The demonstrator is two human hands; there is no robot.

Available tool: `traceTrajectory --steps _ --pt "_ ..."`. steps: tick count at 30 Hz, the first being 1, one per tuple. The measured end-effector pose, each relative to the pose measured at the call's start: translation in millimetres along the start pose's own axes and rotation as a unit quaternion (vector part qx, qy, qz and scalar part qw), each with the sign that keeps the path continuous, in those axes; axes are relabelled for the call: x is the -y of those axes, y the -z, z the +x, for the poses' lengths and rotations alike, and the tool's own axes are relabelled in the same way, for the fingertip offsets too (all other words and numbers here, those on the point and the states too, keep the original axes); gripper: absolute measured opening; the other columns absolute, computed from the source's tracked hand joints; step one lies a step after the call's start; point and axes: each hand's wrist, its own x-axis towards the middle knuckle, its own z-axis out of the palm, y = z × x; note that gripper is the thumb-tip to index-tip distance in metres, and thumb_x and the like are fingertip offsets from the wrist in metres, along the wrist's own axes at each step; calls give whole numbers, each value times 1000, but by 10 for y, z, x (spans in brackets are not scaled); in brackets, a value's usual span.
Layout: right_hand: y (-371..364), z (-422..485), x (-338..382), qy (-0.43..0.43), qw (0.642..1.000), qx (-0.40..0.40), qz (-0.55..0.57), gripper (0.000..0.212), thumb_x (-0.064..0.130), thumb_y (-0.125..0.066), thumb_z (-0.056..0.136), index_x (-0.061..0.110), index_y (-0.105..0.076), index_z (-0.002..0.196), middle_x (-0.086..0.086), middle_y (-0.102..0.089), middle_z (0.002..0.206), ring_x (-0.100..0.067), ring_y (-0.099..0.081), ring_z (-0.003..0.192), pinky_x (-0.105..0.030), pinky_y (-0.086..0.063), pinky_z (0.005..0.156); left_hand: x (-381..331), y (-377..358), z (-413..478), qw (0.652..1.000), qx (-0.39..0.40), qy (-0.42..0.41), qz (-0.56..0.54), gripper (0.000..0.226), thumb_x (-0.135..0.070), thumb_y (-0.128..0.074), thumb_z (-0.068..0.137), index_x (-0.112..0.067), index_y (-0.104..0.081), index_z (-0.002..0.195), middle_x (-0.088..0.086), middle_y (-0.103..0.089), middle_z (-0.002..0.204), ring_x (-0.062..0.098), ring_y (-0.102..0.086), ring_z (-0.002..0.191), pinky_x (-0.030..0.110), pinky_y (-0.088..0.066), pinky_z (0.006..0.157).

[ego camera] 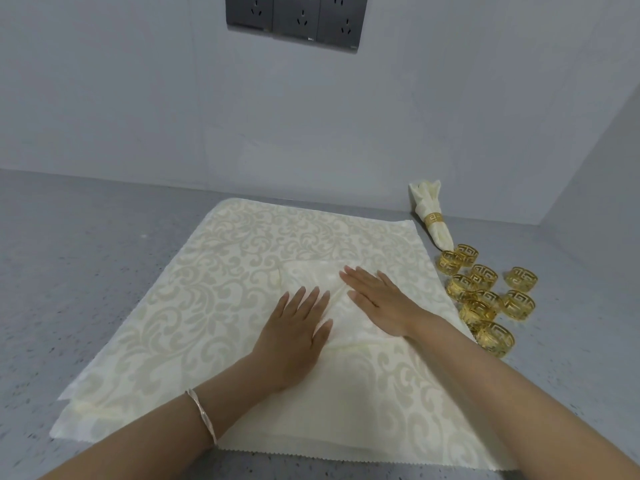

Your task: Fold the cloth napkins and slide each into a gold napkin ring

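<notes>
1. The napkin (207,289) lies spread over the counter's (69,254) middle, reaching its back edge, with a flap (304,275) folded in to its centre.
2. The left hand (294,327) and right hand (377,299) press flat on that flap, fingers straight, gripping nothing.
3. The rings (485,296) cluster by the napkin's right edge; a ringed napkin (433,216) lies near the back right corner.

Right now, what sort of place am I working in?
Probably a plain indoor workroom or prep area rather than a dining room: a speckled grey counter meets a bare grey wall, a row of dark wall sockets sits above, and loose gold napkin rings lie beside the cream napkin.
</notes>
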Motion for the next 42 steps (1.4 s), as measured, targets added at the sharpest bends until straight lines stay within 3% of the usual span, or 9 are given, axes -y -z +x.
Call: traceTrajectory --steps 4,8,13,17,22,28,32,36,42 --pt "12 121 -99 -25 1000 -9 12 50 39 -13 104 29 -5 152 15 1 159 0 9 144 -24 12 116 5 20 0 999 7 -20 -39 73 -66 21 78 -47 3 147 -11 4 160 12 10 147 29 16 115" --pt "60 135 -97 -24 999 -14 24 51 39 -16 103 26 -9 152 12 -2 159 -1 7 145 -25 10 117 8 18 11 999 14 -24 -31 77 -56 19 73 -48 -1 147 -10 3 160 14 8 147 30 16 114" --pt "241 -292 106 60 981 -174 65 49 52 -37 97 31 -41 141 17 -40 144 6 -27 134 -24 -10 117 14 12 25 999 15 -21 -34 80 -56 20 71 -46 1 148 -12 4 160 13 8 147 31 14 115" --pt "197 -674 135 123 986 -106 -38 64 63 -46 83 30 -47 138 18 -50 134 4 -40 126 -25 -15 116 32 -17 35 999 9 -18 -26 82 -56 19 72 -39 3 150 -13 1 160 11 6 147 30 12 116" --pt "167 -674 -124 90 991 -101 -12 47 27 -61 83 26 -56 129 16 -55 130 -1 -47 122 -28 -18 117 45 -28 25 999 -7 -17 -43 82 -51 16 73 -36 -4 151 -13 -6 159 10 2 147 24 14 113" --pt "240 -474 -203 -4 962 -118 244 5 29 -66 88 27 -70 86 20 -66 92 3 -57 97 -22 -39 96 44 6 6 996 -6 -11 -86 77 -53 13 79 -39 -11 150 -16 -9 159 6 2 147 21 14 112" --pt "182 -333 -146 -24 947 -135 290 20 31 -62 90 28 -65 71 17 -63 74 -5 -55 84 -23 -37 91 0 57 -10 995 18 -2 -97 78 -71 5 81 -40 -12 151 -17 -6 158 4 6 146 25 12 116" --pt "91 -235 -153 -41 942 -165 291 18 31 -65 89 21 -68 74 5 -65 74 -2 -53 71 -19 -40 76 17 38 -1 996 17 -1 -86 50 -47 -14 101 -40 -9 151 -16 -5 159 5 6 146 25 13 116" --pt "70 -167 -135 -56 937 -178 295 23 28 -72 84 9 -67 71 3 -50 61 -2 -41 53 -10 -33 57 39 13 17 996 7 -1 -93 48 -29 -18 104 -37 -9 151 -15 -8 159 7 3 147 24 12 115"
